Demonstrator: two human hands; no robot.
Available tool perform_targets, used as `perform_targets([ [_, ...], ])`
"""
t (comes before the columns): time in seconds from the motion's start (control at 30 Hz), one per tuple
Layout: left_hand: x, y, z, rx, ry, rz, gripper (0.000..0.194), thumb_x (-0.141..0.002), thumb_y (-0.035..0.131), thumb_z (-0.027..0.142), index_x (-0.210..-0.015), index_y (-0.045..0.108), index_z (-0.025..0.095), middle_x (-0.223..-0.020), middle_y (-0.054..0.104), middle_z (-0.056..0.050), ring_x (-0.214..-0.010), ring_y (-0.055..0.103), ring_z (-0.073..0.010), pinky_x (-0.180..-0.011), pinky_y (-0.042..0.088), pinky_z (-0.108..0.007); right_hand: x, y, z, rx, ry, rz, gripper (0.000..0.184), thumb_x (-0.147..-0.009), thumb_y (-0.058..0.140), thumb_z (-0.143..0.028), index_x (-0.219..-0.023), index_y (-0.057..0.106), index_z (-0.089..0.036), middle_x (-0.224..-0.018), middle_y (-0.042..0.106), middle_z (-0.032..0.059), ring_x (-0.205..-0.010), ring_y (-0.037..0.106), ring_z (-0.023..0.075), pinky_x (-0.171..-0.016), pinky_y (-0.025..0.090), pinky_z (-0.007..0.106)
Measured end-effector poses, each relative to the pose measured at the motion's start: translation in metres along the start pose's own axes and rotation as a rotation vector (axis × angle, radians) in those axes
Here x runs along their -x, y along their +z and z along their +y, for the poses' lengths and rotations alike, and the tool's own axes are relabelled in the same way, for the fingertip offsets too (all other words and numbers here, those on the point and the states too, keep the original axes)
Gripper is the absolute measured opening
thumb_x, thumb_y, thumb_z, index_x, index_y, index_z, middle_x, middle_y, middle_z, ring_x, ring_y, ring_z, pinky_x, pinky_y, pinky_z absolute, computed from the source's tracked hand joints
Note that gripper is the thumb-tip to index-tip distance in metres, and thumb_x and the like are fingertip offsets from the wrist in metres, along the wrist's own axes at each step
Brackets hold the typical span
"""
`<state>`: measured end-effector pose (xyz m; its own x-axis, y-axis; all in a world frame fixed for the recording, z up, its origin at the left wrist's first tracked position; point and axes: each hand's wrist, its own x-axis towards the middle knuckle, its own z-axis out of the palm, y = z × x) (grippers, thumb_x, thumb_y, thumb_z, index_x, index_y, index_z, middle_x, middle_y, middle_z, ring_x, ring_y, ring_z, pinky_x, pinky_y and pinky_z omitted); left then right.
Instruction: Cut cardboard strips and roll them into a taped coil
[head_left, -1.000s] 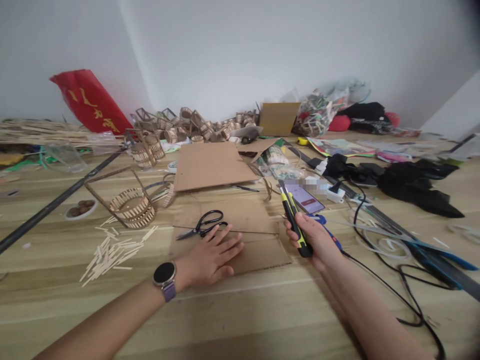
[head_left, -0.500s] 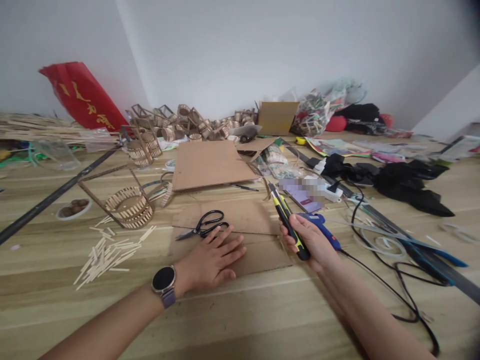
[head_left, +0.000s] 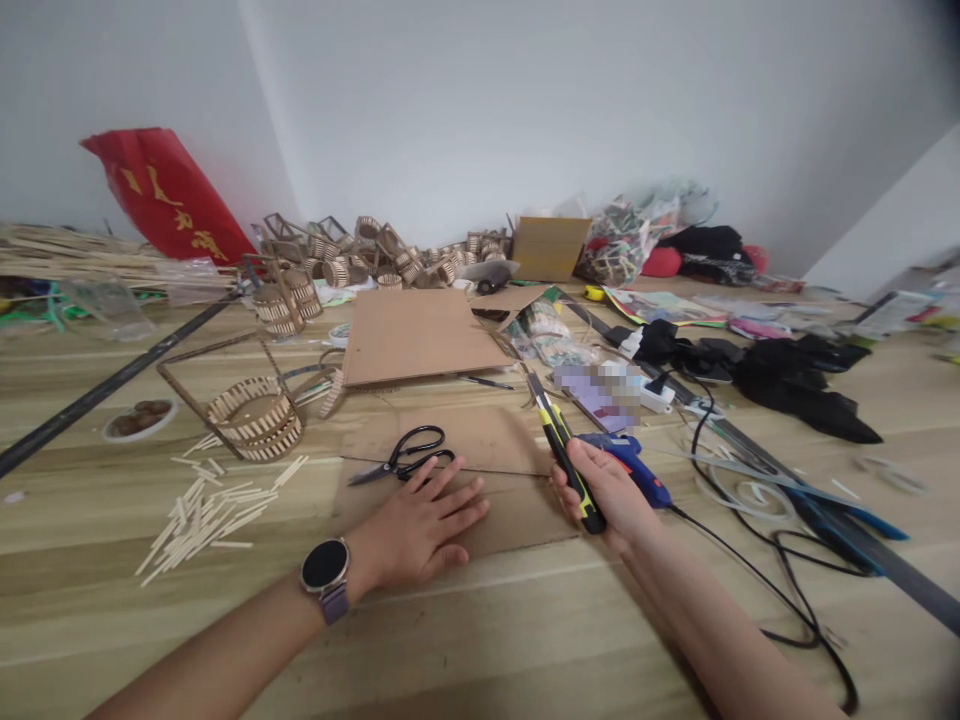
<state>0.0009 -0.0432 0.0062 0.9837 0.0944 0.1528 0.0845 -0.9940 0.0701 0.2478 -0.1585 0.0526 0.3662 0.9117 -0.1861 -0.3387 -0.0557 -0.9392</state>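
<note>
My left hand (head_left: 416, 525) lies flat with fingers spread on a brown cardboard sheet (head_left: 517, 515) on the wooden floor; a round watch (head_left: 325, 566) is on that wrist. Black scissors (head_left: 405, 455) lie just beyond its fingertips on another cardboard piece (head_left: 487, 435). My right hand (head_left: 611, 490) is closed round a yellow-and-black utility knife (head_left: 559, 445), held above the sheet's right edge with its tip pointing away and left. A blue glue gun (head_left: 634, 465) lies right behind that hand.
A larger cardboard sheet (head_left: 416, 335) lies farther back. A round stick basket (head_left: 251, 415) and loose sticks (head_left: 202, 510) sit at the left. A phone (head_left: 600, 390), black cables (head_left: 787, 560), dark cloth (head_left: 787, 375) and a long metal bar (head_left: 105, 390) clutter the floor.
My right hand has lowered the knife and swung it left, nearer the cardboard's right edge. The left hand has stayed flat on the sheet. The view shifted slightly.
</note>
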Motion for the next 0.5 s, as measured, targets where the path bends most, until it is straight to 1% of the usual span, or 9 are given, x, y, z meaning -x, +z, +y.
perform_targets([
  [0.1, 0.0, -0.001, 0.0, 0.013, -0.003, -0.016, 0.059, -0.101, 0.028, 0.055, -0.152, 0.028, 0.027, -0.158, 0.033, -0.003, -0.15, 0.006, -0.0323, -0.119, 0.007, -0.058, -0.001, 0.0, 0.001, 0.025, 0.001, 0.001, 0.053, -0.064, 0.077, -0.064, -0.072, 0.049, -0.02, -0.051, 0.053, -0.0072, -0.034, 0.038, 0.0041, -0.029, 0.031, 0.015],
  [0.2, -0.001, -0.005, 0.001, 0.027, -0.002, -0.042, 0.061, -0.1, 0.027, 0.057, -0.152, 0.029, 0.026, -0.158, 0.032, -0.004, -0.15, 0.007, -0.0337, -0.118, 0.006, -0.059, 0.002, -0.004, -0.004, 0.071, 0.007, -0.002, 0.054, -0.064, 0.076, -0.066, -0.074, 0.051, -0.02, -0.053, 0.056, -0.006, -0.033, 0.04, 0.0053, -0.03, 0.032, 0.017],
  [0.27, -0.002, -0.008, 0.002, 0.032, 0.0, -0.067, 0.065, -0.098, 0.028, 0.062, -0.152, 0.029, 0.025, -0.159, 0.03, -0.006, -0.15, 0.008, -0.0345, -0.118, 0.004, -0.059, 0.008, -0.012, -0.01, 0.095, -0.001, 0.011, 0.053, -0.063, 0.077, -0.065, -0.077, 0.054, -0.02, -0.06, 0.061, -0.0044, -0.035, 0.043, 0.0054, -0.032, 0.033, 0.017],
  [0.33, -0.002, -0.011, 0.003, 0.03, -0.001, -0.098, 0.071, -0.096, 0.028, 0.066, -0.152, 0.028, 0.024, -0.159, 0.029, -0.007, -0.149, 0.008, -0.0353, -0.118, 0.003, -0.059, 0.019, -0.026, -0.016, 0.154, -0.003, 0.035, 0.049, -0.064, 0.081, -0.057, -0.085, 0.057, -0.02, -0.063, 0.062, -0.0051, -0.038, 0.047, 0.0057, -0.035, 0.035, 0.017],
  [0.37, -0.002, -0.011, 0.003, 0.027, -0.003, -0.11, 0.072, -0.095, 0.027, 0.067, -0.153, 0.027, 0.024, -0.159, 0.028, -0.007, -0.149, 0.007, -0.0354, -0.118, 0.003, -0.059, 0.026, -0.035, -0.019, 0.216, 0.0, 0.053, 0.046, -0.065, 0.083, -0.051, -0.09, 0.059, -0.021, -0.059, 0.06, -0.0063, -0.039, 0.048, 0.0068, -0.037, 0.036, 0.018],
  [0.4, -0.002, -0.011, 0.003, 0.022, -0.006, -0.116, 0.072, -0.095, 0.027, 0.067, -0.153, 0.027, 0.024, -0.16, 0.027, -0.007, -0.149, 0.007, -0.0352, -0.117, 0.003, -0.059, 0.033, -0.045, -0.02, 0.35, 0.006, 0.07, 0.046, -0.067, 0.082, -0.047, -0.099, 0.06, -0.023, -0.056, 0.057, -0.0074, -0.041, 0.05, 0.0091, -0.039, 0.038, 0.019],
  [0.43, -0.002, -0.011, 0.003, 0.018, -0.008, -0.116, 0.071, -0.095, 0.026, 0.067, -0.153, 0.026, 0.024, -0.16, 0.027, -0.007, -0.15, 0.007, -0.0348, -0.117, 0.003, -0.059, 0.041, -0.055, -0.021, 0.504, -0.012, 0.102, 0.048, -0.067, 0.081, -0.044, -0.106, 0.06, -0.025, -0.057, 0.059, -0.0067, -0.045, 0.053, 0.0122, -0.043, 0.042, 0.022],
  [0.47, -0.002, -0.01, 0.003, 0.014, -0.006, -0.112, 0.07, -0.096, 0.026, 0.066, -0.153, 0.026, 0.025, -0.159, 0.028, -0.006, -0.15, 0.006, -0.0343, -0.118, 0.003, -0.058, 0.049, -0.066, -0.021, 0.661, -0.064, 0.149, 0.052, -0.065, 0.081, -0.041, -0.111, 0.06, -0.027, -0.064, 0.063, -0.0044, -0.052, 0.058, 0.0157, -0.047, 0.046, 0.025],
  [0.5, -0.002, -0.009, 0.002, 0.011, -0.003, -0.103, 0.069, -0.096, 0.026, 0.065, -0.153, 0.025, 0.026, -0.159, 0.028, -0.006, -0.15, 0.006, -0.0338, -0.118, 0.003, -0.058, 0.056, -0.075, -0.02, 0.811, -0.119, 0.17, 0.054, -0.064, 0.08, -0.04, -0.113, 0.061, -0.028, -0.076, 0.069, -0.0008, -0.065, 0.064, 0.0202, -0.055, 0.05, 0.029],
])
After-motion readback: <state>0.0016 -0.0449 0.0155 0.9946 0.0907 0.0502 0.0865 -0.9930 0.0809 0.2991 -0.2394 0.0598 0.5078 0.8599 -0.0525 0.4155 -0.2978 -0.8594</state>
